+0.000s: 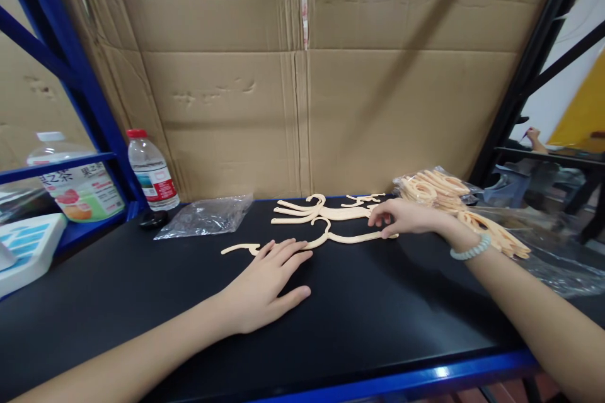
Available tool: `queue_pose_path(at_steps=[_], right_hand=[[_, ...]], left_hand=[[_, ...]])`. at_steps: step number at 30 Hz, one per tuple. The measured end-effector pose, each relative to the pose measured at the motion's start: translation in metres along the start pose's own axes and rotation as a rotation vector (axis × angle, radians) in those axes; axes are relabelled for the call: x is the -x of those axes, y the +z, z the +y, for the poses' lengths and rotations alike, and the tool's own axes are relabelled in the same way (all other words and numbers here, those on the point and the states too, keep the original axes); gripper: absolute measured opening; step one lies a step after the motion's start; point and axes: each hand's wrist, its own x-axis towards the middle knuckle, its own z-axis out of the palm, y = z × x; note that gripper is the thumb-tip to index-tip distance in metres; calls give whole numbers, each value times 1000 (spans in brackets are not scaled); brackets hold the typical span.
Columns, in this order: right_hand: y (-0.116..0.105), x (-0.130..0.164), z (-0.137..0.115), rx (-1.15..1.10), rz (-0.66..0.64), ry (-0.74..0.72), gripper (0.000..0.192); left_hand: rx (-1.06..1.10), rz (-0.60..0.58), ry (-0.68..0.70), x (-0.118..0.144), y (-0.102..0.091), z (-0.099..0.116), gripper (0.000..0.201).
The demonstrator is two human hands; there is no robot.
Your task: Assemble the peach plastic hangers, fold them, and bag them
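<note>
My left hand [267, 286] lies palm down on the black table, fingers stretched out, its fingertips by a beige plastic hanger [352, 239] with a small hook. Left of those fingertips sits a separate curved beige piece [241, 247]. My right hand [409, 216], wearing a pale bead bracelet [471, 248], is over the hanger's right end. Its fingers are loosely bent, with a gap to the thumb, and I see nothing between them; whether the thumb touches the hanger is unclear. Behind lie several stacked beige hangers [340, 213] and small beige parts [362, 200].
Bags of beige parts [432, 186] lie at the right. On the left are a clear plastic bag [208, 217], a red-capped bottle [151, 170], a dark round object [154, 220] and a larger jug [80, 182]. Cardboard [227, 101] walls the back; a person's hand [534, 135] shows far right.
</note>
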Motion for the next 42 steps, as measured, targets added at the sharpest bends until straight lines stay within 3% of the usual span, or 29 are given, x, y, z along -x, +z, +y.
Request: queue_pose_path(at_steps=[4,6,9,13,18,24,32,38,42], right_hand=[[-7,4,10,65,-47,130,22],[-9,4,13,43,-56,127,17],[-11,1,21,52,79,61,18],[-7,-7,37,157,325,116,22],[3,-21,45,218,387,144,28],[3,-49,42,330,370,123,27],[-1,-90,35,530,190,-7,23],[2,-101,28,602,131,-56,20],[0,-100,25,585,185,-71,19]], left_hand=[[10,33,22,-1,3,0,46],[22,39,66,-1,3,1,44],[60,29,168,-3,1,4,42],[138,32,262,-5,-1,6,38],[219,41,274,-5,-1,6,37],[242,37,281,-3,-3,7,37],[255,60,287,-2,-3,8,36],[248,53,285,-1,-2,7,35],[237,54,264,0,-3,8,37]])
